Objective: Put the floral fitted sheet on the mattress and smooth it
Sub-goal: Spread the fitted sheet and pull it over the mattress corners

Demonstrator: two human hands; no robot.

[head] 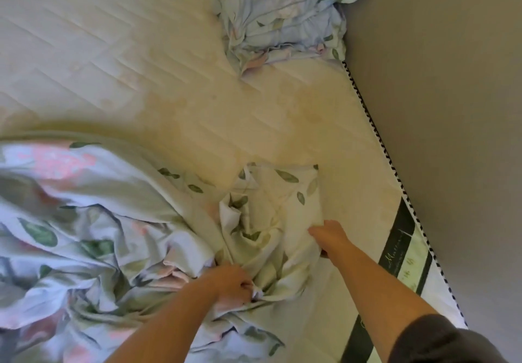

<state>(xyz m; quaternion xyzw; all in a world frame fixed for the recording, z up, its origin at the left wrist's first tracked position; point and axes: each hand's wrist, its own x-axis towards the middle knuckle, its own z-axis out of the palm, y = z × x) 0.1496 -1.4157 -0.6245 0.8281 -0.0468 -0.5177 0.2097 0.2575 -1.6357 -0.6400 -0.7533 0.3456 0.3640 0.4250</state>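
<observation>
Fabric is gathered in both hands: the left hand (234, 283) curls tight round a fold, and the right hand (329, 238) pinches the floral fitted sheet (84, 221), which lies heaped on the near part of the mattress (113, 66). Pulling a wrong edge could twist it. A floral pillow (282, 15) occupies the far corner by the grey wall (437, 80), blocking the spread.

Left arm (169, 314) and right arm (375, 286), bare along the forearms. A dark sleeve (440, 340) (charcoal, short) tops the right.
</observation>
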